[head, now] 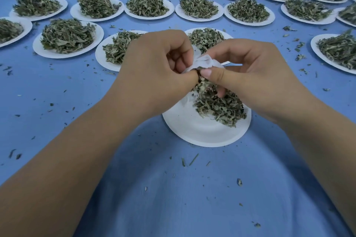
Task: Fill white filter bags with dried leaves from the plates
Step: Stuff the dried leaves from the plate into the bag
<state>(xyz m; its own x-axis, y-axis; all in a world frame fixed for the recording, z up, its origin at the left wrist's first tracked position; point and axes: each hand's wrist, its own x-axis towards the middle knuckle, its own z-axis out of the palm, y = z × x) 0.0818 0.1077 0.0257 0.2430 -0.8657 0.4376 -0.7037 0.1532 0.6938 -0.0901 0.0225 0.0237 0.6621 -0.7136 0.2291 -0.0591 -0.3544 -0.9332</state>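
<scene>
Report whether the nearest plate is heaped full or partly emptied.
Partly emptied: the nearest plate shows bare white on its near side, with leaves only at its far right.

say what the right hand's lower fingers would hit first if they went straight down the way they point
Most likely the dried leaves heaped on the nearest plate: the right hand, pinching the filter bag, has curled fingers pointing down right above that heap. Depth is hard to judge.
</scene>
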